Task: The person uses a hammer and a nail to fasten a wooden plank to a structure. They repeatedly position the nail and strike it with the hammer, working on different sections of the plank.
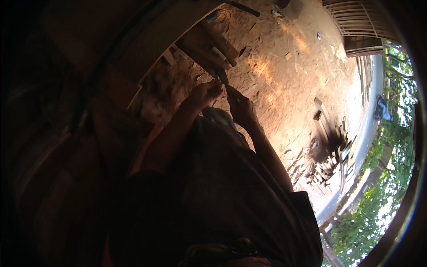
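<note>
My right hand (240, 107) is closed around the lower end of a dark narrow tool (222, 76), which points up and away from me. Deep shade hides whether it is a blade or another kind of tool. My left hand (207, 92) is just to its left with the fingers curled in. Whatever those fingers pinch, if anything, is too dark to make out. Both hands are in front of my body, above the dirt ground. Dark wooden boards (204, 53) lie just beyond the tool's far end.
A large board edge (171, 38) slants across the upper left. Wood scraps (320, 169) are piled at the right, and chips are scattered over the dirt floor (271, 84). A slatted wooden frame (360, 20) stands at the upper right. Green trees (391, 173) line the far right.
</note>
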The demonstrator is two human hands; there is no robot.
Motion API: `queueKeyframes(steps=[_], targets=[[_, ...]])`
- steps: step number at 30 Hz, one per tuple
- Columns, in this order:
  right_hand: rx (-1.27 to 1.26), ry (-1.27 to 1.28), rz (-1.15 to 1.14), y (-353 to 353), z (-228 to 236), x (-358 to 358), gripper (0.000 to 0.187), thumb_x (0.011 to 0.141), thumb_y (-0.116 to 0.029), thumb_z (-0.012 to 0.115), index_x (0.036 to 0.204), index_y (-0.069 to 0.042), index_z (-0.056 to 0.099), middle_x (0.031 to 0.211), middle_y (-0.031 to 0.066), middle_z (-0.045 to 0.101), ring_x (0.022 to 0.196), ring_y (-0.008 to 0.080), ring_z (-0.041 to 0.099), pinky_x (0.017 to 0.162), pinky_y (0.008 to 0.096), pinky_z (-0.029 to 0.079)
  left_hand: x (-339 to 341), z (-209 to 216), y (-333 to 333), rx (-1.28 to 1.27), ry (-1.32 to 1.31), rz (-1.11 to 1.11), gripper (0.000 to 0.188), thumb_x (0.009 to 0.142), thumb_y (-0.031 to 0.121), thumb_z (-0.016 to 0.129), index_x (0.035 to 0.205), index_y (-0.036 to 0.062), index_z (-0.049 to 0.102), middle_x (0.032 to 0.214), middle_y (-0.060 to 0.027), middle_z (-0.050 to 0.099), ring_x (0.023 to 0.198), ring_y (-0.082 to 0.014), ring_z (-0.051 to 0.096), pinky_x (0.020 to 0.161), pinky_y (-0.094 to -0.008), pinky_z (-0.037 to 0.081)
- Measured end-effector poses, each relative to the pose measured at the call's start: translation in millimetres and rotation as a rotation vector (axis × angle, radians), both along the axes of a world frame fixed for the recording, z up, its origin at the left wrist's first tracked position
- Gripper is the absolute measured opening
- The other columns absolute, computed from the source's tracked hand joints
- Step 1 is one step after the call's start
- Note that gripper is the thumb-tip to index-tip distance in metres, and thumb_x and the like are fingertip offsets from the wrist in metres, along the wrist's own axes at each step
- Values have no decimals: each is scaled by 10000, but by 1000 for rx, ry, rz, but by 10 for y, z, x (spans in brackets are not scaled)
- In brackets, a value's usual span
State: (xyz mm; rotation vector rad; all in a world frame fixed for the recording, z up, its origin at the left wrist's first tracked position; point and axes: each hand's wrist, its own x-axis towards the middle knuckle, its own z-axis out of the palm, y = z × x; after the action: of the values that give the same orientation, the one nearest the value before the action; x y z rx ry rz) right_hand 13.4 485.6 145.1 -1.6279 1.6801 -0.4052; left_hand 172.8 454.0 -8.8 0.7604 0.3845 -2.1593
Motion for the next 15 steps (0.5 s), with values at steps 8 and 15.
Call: queueKeyframes(steps=[8,15], targets=[[261,92,-13,180,753,87,379,1016,-259,557,1369,-141,626,1024,204,741,1006,296,736,795,390,565,-114,41,150,-371,-441,-110,215,1001,33,596,1175,-92,609,1103,-150,639,1006,-234,652,870,-315,605],[290,99,-28,150,936,139,362,1005,-227,564,1340,-113,641,906,233,721,834,263,747,698,388,553,-284,373,2,97,-486,-11,246,975,-1,570,1189,-119,596,1131,-205,627,1031,-309,646,875,-408,601]])
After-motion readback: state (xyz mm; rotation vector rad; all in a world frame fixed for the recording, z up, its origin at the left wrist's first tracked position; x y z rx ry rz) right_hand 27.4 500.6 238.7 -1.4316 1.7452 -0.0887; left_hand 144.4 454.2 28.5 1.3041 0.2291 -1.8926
